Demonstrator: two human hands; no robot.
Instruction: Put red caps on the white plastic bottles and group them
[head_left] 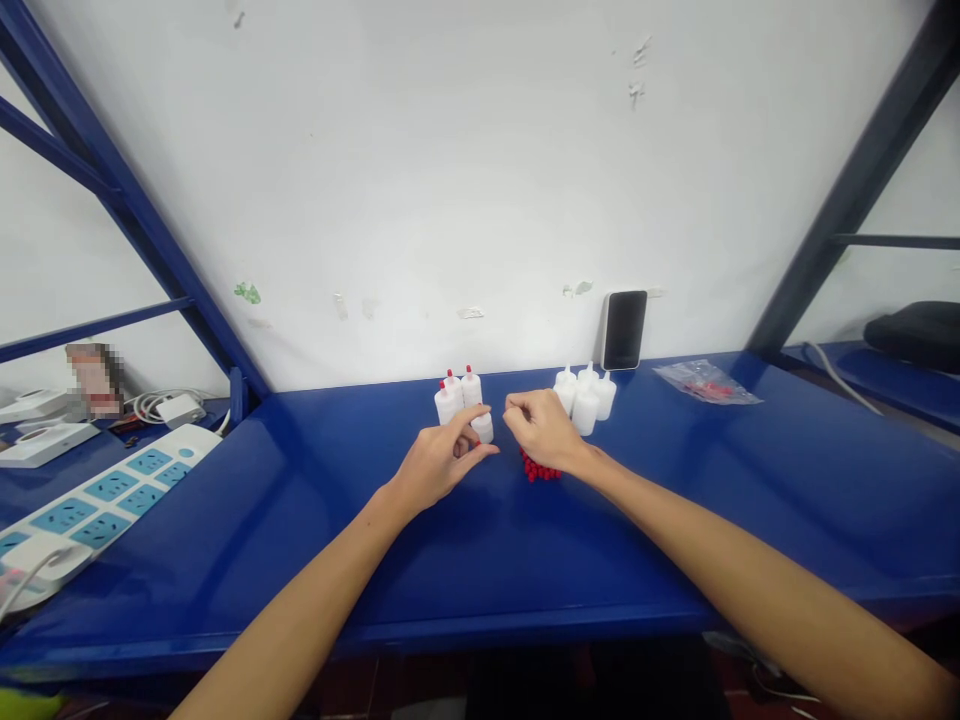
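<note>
My left hand has its thumb and index finger spread apart, the other fingers curled. Beyond that gap shows a white squeeze bottle, partly hidden by the hand; I cannot tell if they touch. A small red spot shows by the curled fingers. Just behind stand several white bottles with red tips. My right hand is closed, fingertips pinched and turned toward the left hand; what they hold, if anything, is hidden. Under it lies a pile of small red caps, partly covered. Several white bottles without red tips stand just to its right.
A blue table runs along a white wall. A dark-screened device leans at the wall. To the right lies a clear plastic bag with red pieces. A power strip and white cables are at the left, beside blue frame posts.
</note>
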